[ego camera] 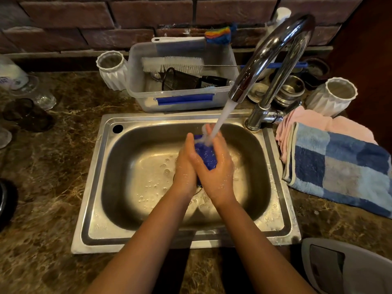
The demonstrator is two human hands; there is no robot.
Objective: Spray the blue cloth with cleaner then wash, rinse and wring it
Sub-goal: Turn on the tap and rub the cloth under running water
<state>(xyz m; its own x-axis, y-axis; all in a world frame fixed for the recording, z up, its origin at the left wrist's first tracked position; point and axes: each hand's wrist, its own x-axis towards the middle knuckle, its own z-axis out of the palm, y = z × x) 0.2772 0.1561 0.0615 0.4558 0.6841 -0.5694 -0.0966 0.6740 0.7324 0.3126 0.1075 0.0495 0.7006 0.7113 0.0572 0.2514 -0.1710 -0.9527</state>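
While water runs, both hands (203, 164) clasp the blue cloth (204, 154) upright.

1. Warm, dim light; the corners fall dark.
2. Glare streaks the tap (273, 52) and gleams on the sink (135, 170) floor.
3. Wide-angle bending curves the brick wall (106, 18) and the surface (53, 166) edges.
4. Running water (220, 122) is motion-blurred.
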